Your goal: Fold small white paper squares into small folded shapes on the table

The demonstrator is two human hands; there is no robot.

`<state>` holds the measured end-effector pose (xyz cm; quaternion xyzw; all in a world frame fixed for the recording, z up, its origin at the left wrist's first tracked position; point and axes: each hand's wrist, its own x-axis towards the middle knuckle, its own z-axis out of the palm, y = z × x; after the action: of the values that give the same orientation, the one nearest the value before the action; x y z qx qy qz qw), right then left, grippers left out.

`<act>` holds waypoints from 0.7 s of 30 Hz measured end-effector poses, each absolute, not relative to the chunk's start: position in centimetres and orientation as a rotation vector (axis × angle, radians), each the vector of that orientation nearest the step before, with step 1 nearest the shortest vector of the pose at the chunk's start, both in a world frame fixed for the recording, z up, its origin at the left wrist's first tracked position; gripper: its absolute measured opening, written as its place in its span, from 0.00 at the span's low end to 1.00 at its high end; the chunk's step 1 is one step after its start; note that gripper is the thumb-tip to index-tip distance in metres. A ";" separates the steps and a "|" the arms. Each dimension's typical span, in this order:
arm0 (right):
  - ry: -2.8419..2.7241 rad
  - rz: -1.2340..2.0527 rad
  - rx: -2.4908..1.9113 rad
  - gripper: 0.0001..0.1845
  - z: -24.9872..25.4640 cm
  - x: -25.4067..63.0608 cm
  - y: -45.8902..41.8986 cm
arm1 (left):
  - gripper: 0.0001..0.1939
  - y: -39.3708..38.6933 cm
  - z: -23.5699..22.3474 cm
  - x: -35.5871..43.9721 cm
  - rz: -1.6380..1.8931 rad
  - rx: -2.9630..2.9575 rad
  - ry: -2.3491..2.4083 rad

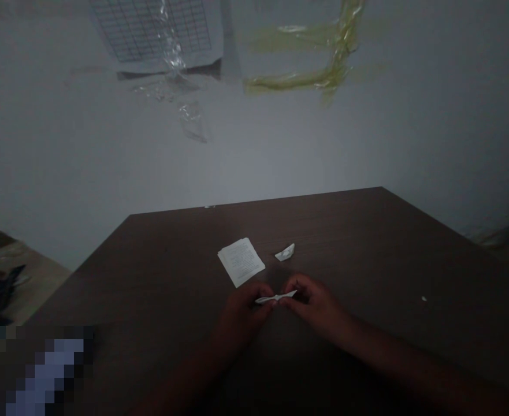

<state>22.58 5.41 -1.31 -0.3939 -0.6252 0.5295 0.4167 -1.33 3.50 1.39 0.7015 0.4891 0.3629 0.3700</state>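
Between my two hands, low over the table, is a small folded white paper (275,297), seen nearly edge-on with pointed ends. My left hand (243,309) pinches its left part between thumb and fingers. The right part is gripped the same way by my right hand (312,300). Just beyond my fingers lies a small folded paper boat (285,252). To its left, past my left hand, a stack of printed paper sheets (241,262) rests at a slant. The fingertips partly cover the paper that I hold.
The dark wooden table (171,248) reaches back to a pale wall (280,156) with taped papers, among them a grid sheet (159,29). A tiny white scrap (424,299) lies at the right. A pixelated patch hides the lower left corner.
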 end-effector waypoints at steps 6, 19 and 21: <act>-1.494 1.405 -1.013 0.14 -1.5 22.4 6.0 | 0.10 4.0 1.1 -1.2 0.877 1.670 1.279; -1.493 1.447 -1.061 0.15 -2.2 22.5 6.3 | 0.14 4.1 1.9 -0.9 0.727 1.403 1.371; -1.444 1.491 -1.049 0.19 -2.7 22.5 6.5 | 0.15 4.4 1.7 -1.0 0.705 1.356 1.358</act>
<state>22.49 6.49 -2.67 -0.4139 -0.5701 0.5885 0.3968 -0.98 4.41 1.66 0.5659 0.5667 0.2943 0.5215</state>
